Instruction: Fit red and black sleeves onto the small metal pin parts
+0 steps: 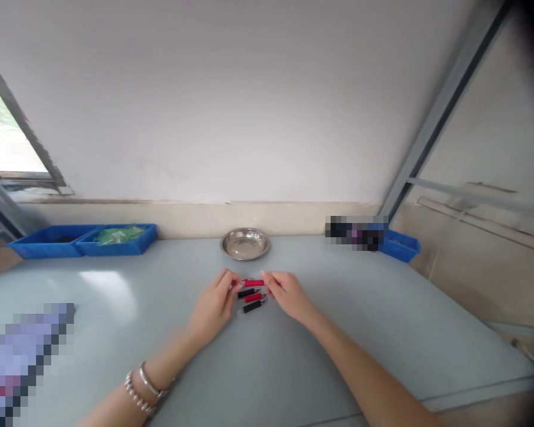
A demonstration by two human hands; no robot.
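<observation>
Both of my hands meet over the table around a red-gripped pen [254, 283]. Its left end is pinched between thumb and finger of my left hand [216, 301], while the fingers of my right hand [288, 290] are closed at its right end. Just below lie more pens, roughly parallel with their metal tips to the right: an upper black one [248, 293], a red one [253, 298] and a lower black one [253, 306]. My left hand hides part of their left ends. Fine details of the held pen are too small to tell.
A round steel dish [245, 244] stands behind my hands near the wall. Two blue bins [48, 252] are at the back left, one with green plastic bags [120, 235]. Another blue bin [400, 246] sits back right beside a pixelated dark item. A pixelated bluish shape lies front left.
</observation>
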